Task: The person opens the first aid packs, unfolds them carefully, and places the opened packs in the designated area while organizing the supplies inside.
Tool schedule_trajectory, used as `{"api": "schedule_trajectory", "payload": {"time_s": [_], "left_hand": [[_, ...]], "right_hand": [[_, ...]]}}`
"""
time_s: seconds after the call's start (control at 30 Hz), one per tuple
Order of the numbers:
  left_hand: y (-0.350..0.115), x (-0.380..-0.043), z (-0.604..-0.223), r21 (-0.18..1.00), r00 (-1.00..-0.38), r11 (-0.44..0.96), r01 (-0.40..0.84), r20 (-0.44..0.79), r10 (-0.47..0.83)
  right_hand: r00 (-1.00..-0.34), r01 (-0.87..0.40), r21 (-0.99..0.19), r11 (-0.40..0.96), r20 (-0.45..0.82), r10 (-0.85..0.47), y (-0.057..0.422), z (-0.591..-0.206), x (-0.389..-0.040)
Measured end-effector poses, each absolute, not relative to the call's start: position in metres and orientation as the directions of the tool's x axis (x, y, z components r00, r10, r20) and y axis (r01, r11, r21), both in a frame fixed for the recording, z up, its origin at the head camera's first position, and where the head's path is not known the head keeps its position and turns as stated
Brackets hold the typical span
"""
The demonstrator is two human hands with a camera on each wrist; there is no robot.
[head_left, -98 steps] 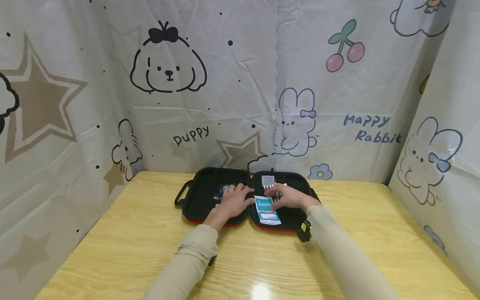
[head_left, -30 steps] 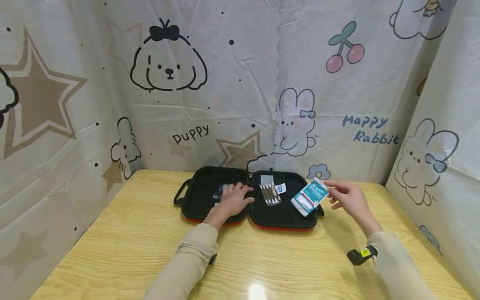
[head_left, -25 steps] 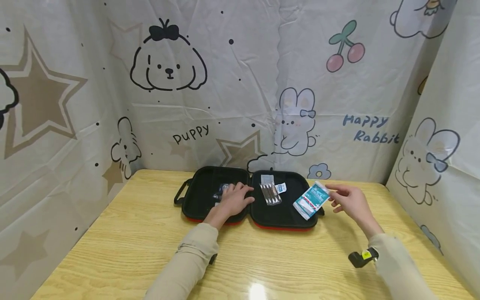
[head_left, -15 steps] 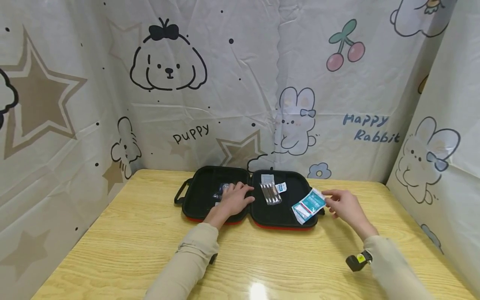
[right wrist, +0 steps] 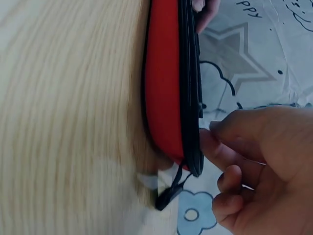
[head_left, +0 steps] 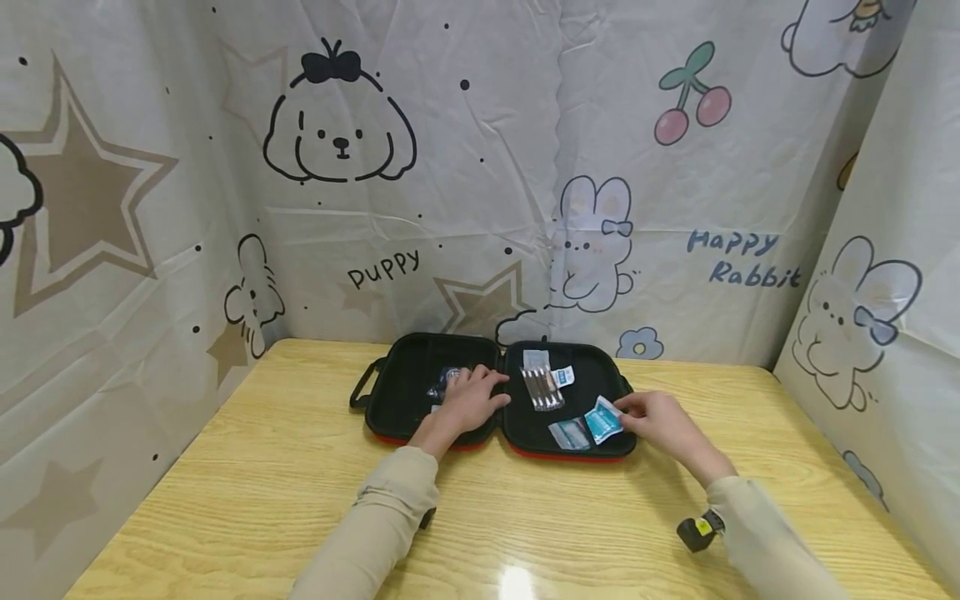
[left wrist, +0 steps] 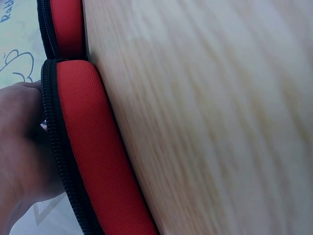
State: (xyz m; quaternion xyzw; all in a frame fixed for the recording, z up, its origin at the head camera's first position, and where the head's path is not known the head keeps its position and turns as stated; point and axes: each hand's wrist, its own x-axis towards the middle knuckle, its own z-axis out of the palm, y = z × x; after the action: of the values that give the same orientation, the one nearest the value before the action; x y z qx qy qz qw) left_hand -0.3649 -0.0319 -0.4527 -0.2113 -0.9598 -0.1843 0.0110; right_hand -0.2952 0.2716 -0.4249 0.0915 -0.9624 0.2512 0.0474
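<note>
A black-lined case (head_left: 577, 337) with a red outer shell lies open on the table, its two halves side by side. My right hand (head_left: 663, 421) pinches a teal packet (head_left: 602, 421) by its right edge, low over the right half's front corner. Beside that packet is a greyish clear piece (head_left: 570, 434); I cannot tell whether it is part of it. My left hand (head_left: 471, 402) rests in the left half with fingers extended, near a dark blue item (head_left: 447, 377) that it partly covers. In the left wrist view the case's red side (left wrist: 93, 132) hides most of the fingers.
In the right half lie a strip pack of several slim silvery items (head_left: 542, 389), a pale sachet (head_left: 536, 359) and a small white-and-blue packet (head_left: 564, 376). A carry handle (head_left: 363, 383) sticks out at left. A zipper pull (right wrist: 168, 196) hangs at the right side. Printed fabric stands behind.
My right hand took the teal packet from beside the strip pack and carried it right. Since then it has lowered it leftward into the right half's front corner. The left hand stays put.
</note>
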Motion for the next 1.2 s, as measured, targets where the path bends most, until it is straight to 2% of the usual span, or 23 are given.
{"api": "schedule_trajectory", "payload": {"time_s": [0.3,0.53,0.73,0.87,1.2], "left_hand": [[-0.032,-0.364,-0.452,0.348,-0.91,0.843,0.41,0.101,0.401],[-0.032,-0.363,-0.452,0.356,-0.908,0.837,0.415,0.108,0.404],[-0.032,-0.364,-0.453,0.361,-0.908,0.835,0.415,0.113,0.403],[-0.033,-0.364,-0.452,0.36,-0.91,0.838,0.41,0.11,0.399],[-0.032,-0.363,-0.452,0.366,-0.909,0.834,0.413,0.107,0.403]], "right_hand": [[-0.993,-0.117,-0.513,0.85,0.035,-0.116,0.254,-0.428,-0.294],[-0.993,-0.037,-0.436,0.899,0.12,0.017,0.255,-0.426,-0.289],[-0.974,-0.054,-0.464,0.884,0.22,0.056,0.26,-0.429,-0.287],[-0.979,-0.083,-0.48,0.873,0.201,0.017,0.26,-0.431,-0.286],[-0.984,-0.17,-0.512,0.842,0.044,-0.172,0.243,-0.431,-0.28]]}}
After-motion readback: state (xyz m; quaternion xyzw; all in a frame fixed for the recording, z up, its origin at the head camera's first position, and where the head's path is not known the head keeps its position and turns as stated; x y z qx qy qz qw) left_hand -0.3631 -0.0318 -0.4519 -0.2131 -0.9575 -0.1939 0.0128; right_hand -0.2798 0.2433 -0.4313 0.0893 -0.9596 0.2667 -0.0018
